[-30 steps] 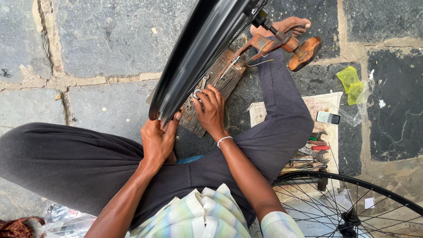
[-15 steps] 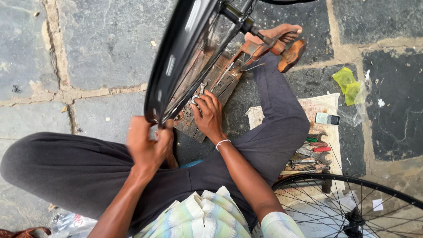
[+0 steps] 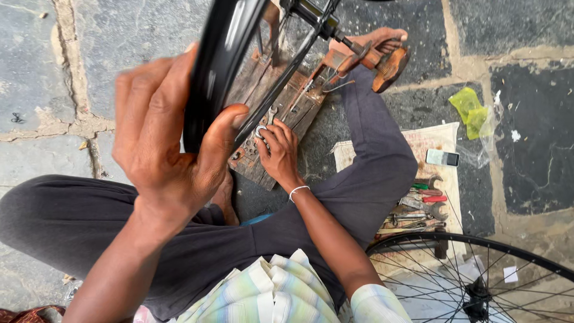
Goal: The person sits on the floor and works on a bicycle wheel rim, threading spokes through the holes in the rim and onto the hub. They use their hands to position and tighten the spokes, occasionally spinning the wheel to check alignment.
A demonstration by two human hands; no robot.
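Note:
I sit on a stone floor with my legs in dark trousers. My left hand (image 3: 170,134) is raised close to the camera and grips the lower end of a glossy black bicycle mudguard (image 3: 218,54), thumb on its near face. Thin black stays (image 3: 281,78) run from the mudguard up to a bolt at the top. My right hand (image 3: 278,149) rests on a worn wooden board (image 3: 299,107) between my legs, fingers on small metal parts and a spanner lying there. What the fingers pinch is too small to tell.
Spanners and pliers (image 3: 421,209) lie on a printed sheet (image 3: 439,140) at my right, with a small white box (image 3: 442,158). A crumpled yellow-green bag (image 3: 472,110) lies beyond. A spoked bicycle wheel (image 3: 478,275) sits at lower right. My foot in a brown sandal (image 3: 388,60) is at the top.
My left hand has lifted the mudguard's lower end up toward the camera, tilting it more upright. My right hand stays on the board among the small parts.

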